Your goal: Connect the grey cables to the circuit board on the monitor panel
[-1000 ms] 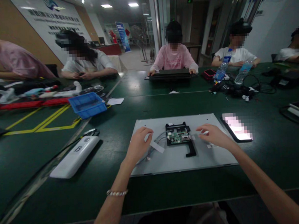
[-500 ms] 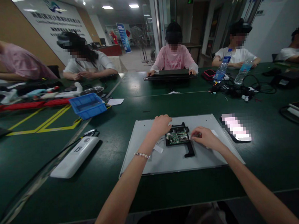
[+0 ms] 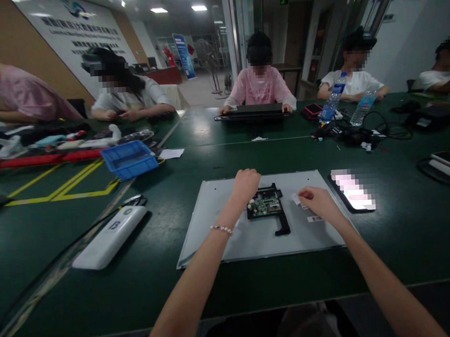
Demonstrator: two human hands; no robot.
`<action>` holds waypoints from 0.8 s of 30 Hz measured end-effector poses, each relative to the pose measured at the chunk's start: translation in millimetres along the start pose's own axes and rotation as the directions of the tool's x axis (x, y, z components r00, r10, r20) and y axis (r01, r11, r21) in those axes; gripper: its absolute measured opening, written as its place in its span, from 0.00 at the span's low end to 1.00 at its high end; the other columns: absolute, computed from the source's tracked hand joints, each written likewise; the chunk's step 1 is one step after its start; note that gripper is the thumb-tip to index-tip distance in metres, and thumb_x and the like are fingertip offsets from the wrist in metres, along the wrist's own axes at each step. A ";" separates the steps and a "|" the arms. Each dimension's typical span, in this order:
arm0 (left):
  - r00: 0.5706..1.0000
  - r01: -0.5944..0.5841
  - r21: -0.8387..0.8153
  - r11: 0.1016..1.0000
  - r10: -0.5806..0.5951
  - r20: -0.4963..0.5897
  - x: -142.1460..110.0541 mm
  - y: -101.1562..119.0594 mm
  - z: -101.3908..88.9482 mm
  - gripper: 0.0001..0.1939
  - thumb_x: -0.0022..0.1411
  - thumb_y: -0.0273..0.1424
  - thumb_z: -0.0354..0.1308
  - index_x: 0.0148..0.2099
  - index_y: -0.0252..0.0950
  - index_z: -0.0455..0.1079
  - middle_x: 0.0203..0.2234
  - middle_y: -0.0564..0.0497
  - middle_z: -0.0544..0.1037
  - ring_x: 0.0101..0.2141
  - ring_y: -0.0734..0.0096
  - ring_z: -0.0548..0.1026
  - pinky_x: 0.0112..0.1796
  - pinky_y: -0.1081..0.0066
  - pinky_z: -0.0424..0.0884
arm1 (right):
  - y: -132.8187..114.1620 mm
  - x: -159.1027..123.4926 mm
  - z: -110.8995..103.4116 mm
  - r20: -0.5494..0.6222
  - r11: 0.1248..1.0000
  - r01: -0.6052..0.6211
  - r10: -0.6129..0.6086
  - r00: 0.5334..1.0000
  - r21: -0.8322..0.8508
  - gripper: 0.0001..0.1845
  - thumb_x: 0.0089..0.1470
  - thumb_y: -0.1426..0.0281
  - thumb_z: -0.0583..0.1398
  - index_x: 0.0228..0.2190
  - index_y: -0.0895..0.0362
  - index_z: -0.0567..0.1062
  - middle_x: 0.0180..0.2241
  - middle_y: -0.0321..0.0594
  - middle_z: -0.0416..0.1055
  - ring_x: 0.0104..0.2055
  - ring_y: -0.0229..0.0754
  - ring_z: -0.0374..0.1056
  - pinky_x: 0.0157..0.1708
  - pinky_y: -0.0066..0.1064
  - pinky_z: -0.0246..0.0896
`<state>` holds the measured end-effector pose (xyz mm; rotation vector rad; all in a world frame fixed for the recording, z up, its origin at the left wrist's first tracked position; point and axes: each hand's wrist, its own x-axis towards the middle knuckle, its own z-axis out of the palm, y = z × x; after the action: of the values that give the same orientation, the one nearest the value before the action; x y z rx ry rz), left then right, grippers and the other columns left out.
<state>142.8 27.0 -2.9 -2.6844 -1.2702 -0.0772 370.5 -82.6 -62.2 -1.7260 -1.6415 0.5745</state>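
Left hand (image 3: 246, 184) by the circuit board's (image 3: 266, 205) far left corner, its grip hidden, right hand (image 3: 317, 201) pinching a white tag (image 3: 296, 199), pale panel (image 3: 208, 209) beneath both, phone (image 3: 353, 191) right of them

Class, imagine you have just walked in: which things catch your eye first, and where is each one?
The phone with its bright screen stands out, just right of the pale panel. On that panel lies a green circuit board, with the left hand by its far-left corner and the right hand to its right. Farther left sits a blue bin.
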 end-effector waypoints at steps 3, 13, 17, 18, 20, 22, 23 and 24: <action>1.000 0.007 -0.007 1.000 -0.007 0.013 5.1 6.0 2.9 0.13 0.64 0.26 0.47 0.35 0.31 0.73 0.35 0.41 0.75 0.41 0.59 0.72 0.40 0.65 0.63 | 4.2 -1.2 -1.3 -0.013 0.999 0.012 -0.013 1.000 -0.047 0.09 0.50 0.68 0.56 0.30 0.56 0.76 0.28 0.40 0.76 0.31 0.42 0.71 0.31 0.30 0.61; 0.978 0.208 -0.036 0.978 -0.208 0.006 -44.4 -18.8 -16.6 0.15 0.64 0.32 0.45 0.47 0.34 0.69 0.40 0.43 0.74 0.42 0.61 0.72 0.40 0.67 0.65 | 6.6 -1.9 -3.9 -0.071 0.981 0.051 -0.065 0.995 -0.187 0.10 0.53 0.67 0.55 0.34 0.56 0.75 0.36 0.42 0.72 0.34 0.40 0.69 0.37 0.33 0.61; 0.884 0.448 -0.006 0.894 -0.441 0.156 -87.0 -43.6 -14.9 0.17 0.62 0.38 0.47 0.46 0.33 0.68 0.40 0.41 0.73 0.40 0.58 0.73 0.36 0.67 0.67 | 0.8 -4.7 -3.0 -0.048 0.984 0.065 -0.074 0.996 -0.168 0.10 0.53 0.68 0.56 0.35 0.56 0.75 0.38 0.42 0.71 0.36 0.41 0.69 0.39 0.33 0.61; 0.864 0.477 -0.012 0.879 -0.467 0.189 -95.8 -50.2 -11.7 0.17 0.61 0.38 0.48 0.45 0.33 0.67 0.40 0.40 0.73 0.40 0.57 0.73 0.36 0.67 0.67 | -0.7 -5.4 -2.5 -0.039 0.985 0.068 -0.076 0.996 -0.160 0.10 0.52 0.68 0.56 0.36 0.56 0.75 0.38 0.43 0.71 0.36 0.41 0.69 0.39 0.33 0.61; 0.855 0.490 -0.075 0.868 -0.462 0.236 -109.4 -62.2 -4.5 0.16 0.58 0.37 0.51 0.44 0.33 0.67 0.39 0.41 0.73 0.39 0.59 0.73 0.35 0.68 0.67 | -3.2 -6.7 -1.6 -0.022 0.987 0.075 -0.079 0.997 -0.143 0.10 0.52 0.70 0.56 0.35 0.56 0.75 0.38 0.43 0.71 0.36 0.41 0.69 0.40 0.34 0.61; 0.863 0.479 -0.175 0.860 -0.425 0.274 -117.2 -70.3 1.1 0.14 0.56 0.35 0.53 0.44 0.35 0.67 0.37 0.44 0.74 0.37 0.63 0.74 0.35 0.71 0.66 | -4.9 -7.7 -0.9 -0.010 0.988 0.082 -0.084 0.996 -0.129 0.10 0.52 0.70 0.56 0.35 0.56 0.75 0.38 0.44 0.71 0.36 0.41 0.69 0.40 0.34 0.62; 0.869 0.469 -0.225 0.854 -0.401 0.289 -119.4 -72.5 2.7 0.13 0.56 0.33 0.53 0.44 0.36 0.67 0.36 0.46 0.75 0.36 0.65 0.74 0.34 0.72 0.66 | -5.4 -8.0 -0.7 -0.005 0.989 0.086 -0.087 0.996 -0.123 0.10 0.52 0.70 0.56 0.35 0.56 0.76 0.38 0.44 0.71 0.36 0.41 0.69 0.40 0.34 0.62; 0.876 0.458 -0.268 0.848 -0.378 0.300 -120.6 -73.6 3.5 0.12 0.55 0.32 0.53 0.43 0.37 0.67 0.34 0.48 0.75 0.35 0.67 0.74 0.34 0.73 0.66 | -5.6 -8.3 -0.5 -0.002 0.989 0.089 -0.089 0.996 -0.120 0.10 0.52 0.70 0.56 0.35 0.56 0.76 0.38 0.44 0.71 0.35 0.41 0.69 0.40 0.35 0.62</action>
<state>9.3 -18.6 -11.0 -2.6775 -2.0848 -0.0275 366.1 -91.0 -58.9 -1.7267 -1.7698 0.4354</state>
